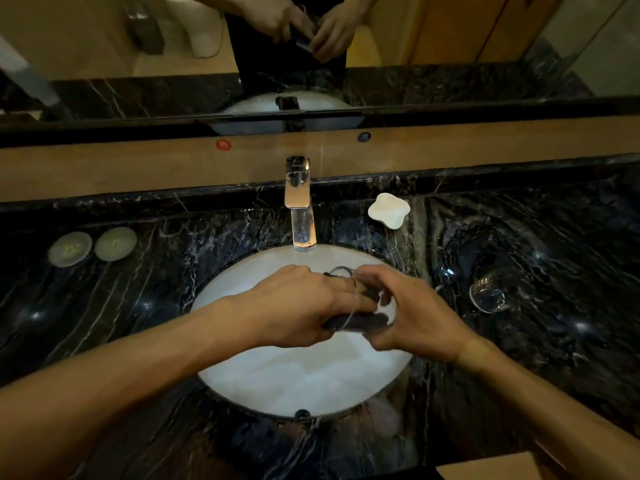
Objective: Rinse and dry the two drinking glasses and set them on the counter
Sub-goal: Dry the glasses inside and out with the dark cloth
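Note:
Over the white sink basin (304,382) my two hands hold one clear drinking glass (354,296) on its side, its rim toward the left. My left hand (294,304) has its fingers pushed into the glass, gripping a dark cloth (363,322) that fills the inside. My right hand (417,315) curls round the glass from the right, at its base. The second drinking glass (490,294) stands alone on the black marble counter (554,341) to the right of the basin, apart from both hands.
A chrome faucet (300,209) rises behind the basin, with no water visibly running. A white soap dish (388,209) sits to its right. Two round pale discs (70,248) (116,243) lie on the counter at left. A mirror runs along the back.

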The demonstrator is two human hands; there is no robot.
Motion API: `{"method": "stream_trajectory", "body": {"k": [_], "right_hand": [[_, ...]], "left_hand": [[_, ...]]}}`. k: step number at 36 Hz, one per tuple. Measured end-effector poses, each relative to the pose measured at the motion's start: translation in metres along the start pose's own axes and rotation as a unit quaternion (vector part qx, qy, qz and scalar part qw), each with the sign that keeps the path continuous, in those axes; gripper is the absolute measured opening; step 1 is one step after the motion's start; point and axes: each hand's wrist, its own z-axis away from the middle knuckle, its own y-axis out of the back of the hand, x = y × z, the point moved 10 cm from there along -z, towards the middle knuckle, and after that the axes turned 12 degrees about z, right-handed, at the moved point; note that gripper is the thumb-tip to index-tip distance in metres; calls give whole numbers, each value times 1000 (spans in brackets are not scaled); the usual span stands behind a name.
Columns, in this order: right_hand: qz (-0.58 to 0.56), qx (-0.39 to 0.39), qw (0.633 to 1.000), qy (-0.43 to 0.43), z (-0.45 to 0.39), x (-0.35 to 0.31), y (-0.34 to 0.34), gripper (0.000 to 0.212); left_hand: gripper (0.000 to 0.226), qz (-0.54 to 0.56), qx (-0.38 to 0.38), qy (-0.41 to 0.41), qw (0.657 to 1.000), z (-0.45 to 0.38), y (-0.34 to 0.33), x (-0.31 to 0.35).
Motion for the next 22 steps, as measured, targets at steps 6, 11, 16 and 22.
{"method": "stream_trajectory", "body": {"k": [6, 11, 16, 22], "right_hand": [[166, 208, 961, 74, 2, -17, 24, 63], [164, 258, 950, 67, 6, -14, 15, 66], [-26, 47, 999, 0, -6, 3, -11, 85], [-117, -259, 958, 51, -13, 1, -32, 75]], "left_hand": [[42, 379, 116, 177, 901, 4, -8, -30], [28, 504, 138, 214, 825, 5, -19, -36], [33, 369, 72, 153, 914, 11, -15, -34], [53, -70, -38, -71, 994, 4, -6, 14]]}}
